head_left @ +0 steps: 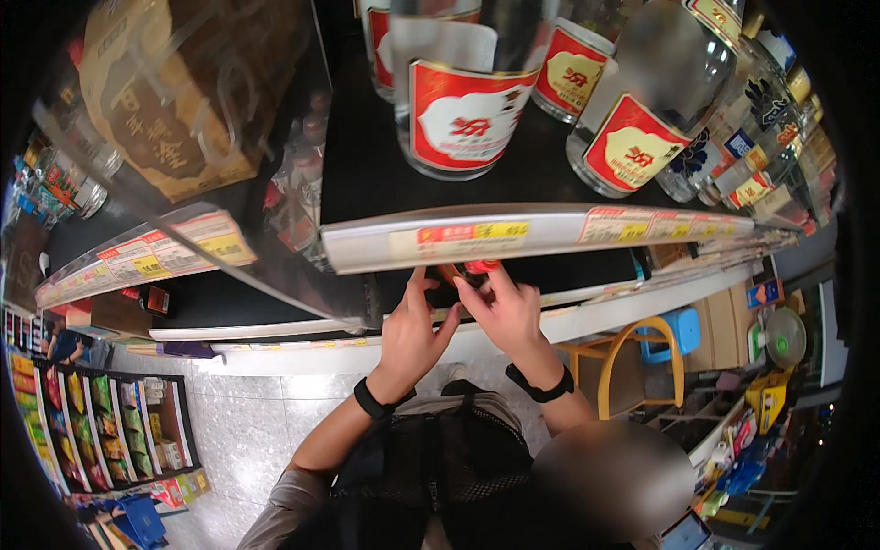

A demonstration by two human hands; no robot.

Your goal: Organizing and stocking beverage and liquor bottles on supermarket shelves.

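Observation:
Both my hands reach in beneath the front edge of an upper shelf, over a lower black shelf (587, 272). My right hand (510, 316) is closed with thumb and fingers about a small red-topped item (480, 267), partly covered by the shelf edge and my fingers. Beside it, my left hand (412, 330) is open, its thumb spread away from the fingers. Its fingertips go up to the underside of the price strip (550, 234), where they are partly hidden. Above stand clear glass bottles (467, 119) with red and white labels.
A clear divider (197, 243) stands left of my hands, with a brown carton (170, 101) behind it. A snack rack (110, 426) is at the far left. To the right are a wooden chair (676, 357) and a blue stool (680, 332). Tiled floor (247, 408) lies below.

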